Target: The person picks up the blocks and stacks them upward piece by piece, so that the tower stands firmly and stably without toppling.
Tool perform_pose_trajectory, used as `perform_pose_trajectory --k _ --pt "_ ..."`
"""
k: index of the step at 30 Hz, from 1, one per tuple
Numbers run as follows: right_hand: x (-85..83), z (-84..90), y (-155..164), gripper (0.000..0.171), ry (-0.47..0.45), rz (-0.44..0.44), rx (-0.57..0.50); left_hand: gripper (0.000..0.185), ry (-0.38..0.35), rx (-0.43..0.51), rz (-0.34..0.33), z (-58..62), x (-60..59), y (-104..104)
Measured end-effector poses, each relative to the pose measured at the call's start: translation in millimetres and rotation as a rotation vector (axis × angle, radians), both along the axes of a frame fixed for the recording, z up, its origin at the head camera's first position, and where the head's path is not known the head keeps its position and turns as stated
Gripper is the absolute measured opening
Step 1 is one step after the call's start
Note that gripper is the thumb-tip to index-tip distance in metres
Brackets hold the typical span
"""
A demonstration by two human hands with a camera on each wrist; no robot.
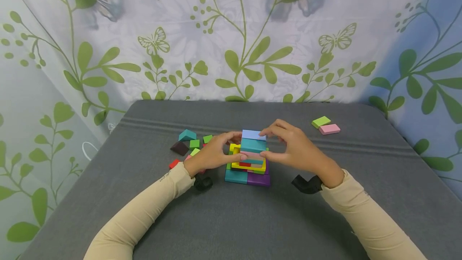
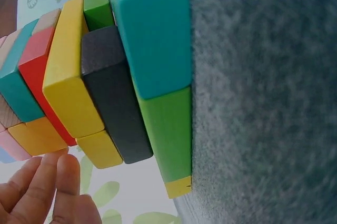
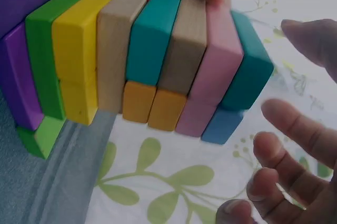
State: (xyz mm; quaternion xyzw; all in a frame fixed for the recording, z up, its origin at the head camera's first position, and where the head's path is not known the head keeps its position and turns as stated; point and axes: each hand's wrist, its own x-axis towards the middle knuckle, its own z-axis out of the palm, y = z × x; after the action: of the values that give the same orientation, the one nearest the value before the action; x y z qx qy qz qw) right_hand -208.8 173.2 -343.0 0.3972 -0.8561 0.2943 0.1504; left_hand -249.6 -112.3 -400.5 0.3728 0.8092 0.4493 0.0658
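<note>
Several layers of coloured blocks form a tower (image 1: 252, 163) in the middle of your grey surface (image 1: 260, 228), with a light-blue block (image 1: 253, 135) and a teal block (image 1: 250, 145) side by side at its top. Your left hand (image 1: 215, 151) lies against its left side, thumb at a pink block (image 1: 255, 155) and fingers extended, while your right hand (image 1: 297, 145) is released, fingers spread just beside the upper right. Loose blocks (image 1: 195, 144) lie left of the tower, and a lime-green block (image 1: 321, 121) and a second pink block (image 1: 329, 129) lie farther right.
</note>
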Motion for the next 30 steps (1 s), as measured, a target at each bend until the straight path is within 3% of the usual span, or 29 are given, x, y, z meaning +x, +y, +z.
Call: perform_pose_trajectory --k 4,8,17,24,30 --pt "-3.8 1.2 4.8 0.059 -0.150 -0.058 0.040 0.113 0.017 0.026 -0.014 0.0 -0.5 -0.3" --pt "-8.9 -1.4 7.7 0.061 -0.244 -0.077 0.072 0.107 0.033 0.065 -0.028 -0.1 -0.5 -0.1" --pt "-14.9 -8.1 9.0 0.053 -0.284 -0.066 0.033 0.082 0.037 0.089 -0.028 -1.0 -0.3 0.2" --pt "-21.1 -18.0 7.7 0.066 -0.352 -0.015 -0.044 0.091 0.017 0.066 -0.033 0.5 -0.2 -1.2" --pt "-21.5 -24.0 1.3 0.061 -0.379 0.002 -0.085 0.101 -0.036 0.028 -0.044 6.8 -1.4 -7.8"
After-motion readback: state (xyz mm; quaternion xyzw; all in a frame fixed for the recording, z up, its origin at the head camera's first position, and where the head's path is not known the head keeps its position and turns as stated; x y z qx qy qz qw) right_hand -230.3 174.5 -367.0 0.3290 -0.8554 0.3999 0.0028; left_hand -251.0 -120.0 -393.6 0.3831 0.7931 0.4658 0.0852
